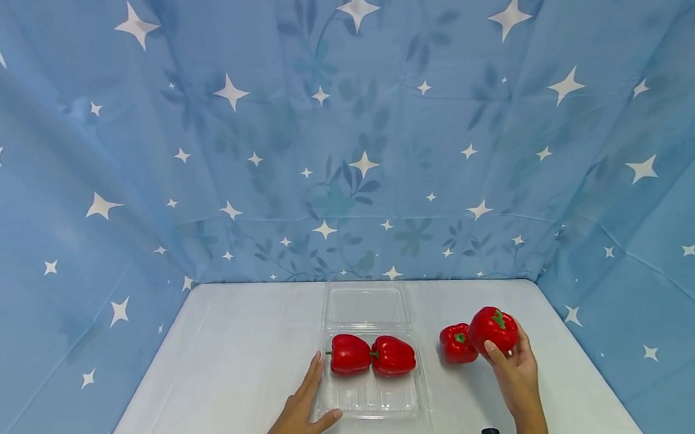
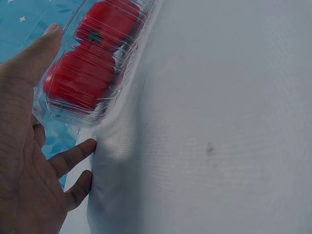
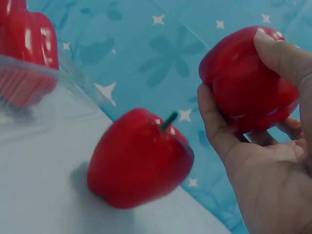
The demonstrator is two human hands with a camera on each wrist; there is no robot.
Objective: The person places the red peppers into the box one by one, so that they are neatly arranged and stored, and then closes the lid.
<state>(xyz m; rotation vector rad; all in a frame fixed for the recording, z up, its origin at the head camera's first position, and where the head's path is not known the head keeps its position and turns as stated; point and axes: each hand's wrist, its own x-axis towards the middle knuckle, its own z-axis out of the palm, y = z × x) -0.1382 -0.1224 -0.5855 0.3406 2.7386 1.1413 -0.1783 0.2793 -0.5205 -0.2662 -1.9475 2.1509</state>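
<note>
My right hand (image 1: 516,378) grips a red bell pepper (image 1: 493,330) with a green stem, held above the table. Just left of it, another red bell pepper (image 1: 457,344) rests on the white surface; the right wrist view shows this pepper (image 3: 140,158) apart from the hand. Two red bell peppers (image 1: 393,357) lie side by side in the back part of a clear plastic clamshell box (image 1: 368,399), whose lid is folded back. At the box's left side, my left hand (image 1: 299,410) has its fingers spread, the fingertips and thumb at the box's edge.
The white-covered table (image 1: 230,361) spreads out on both sides of the box. Blue curtains (image 1: 337,197) with white stars stand along its back and sides. The open lid (image 1: 367,305) reaches toward the table's back edge.
</note>
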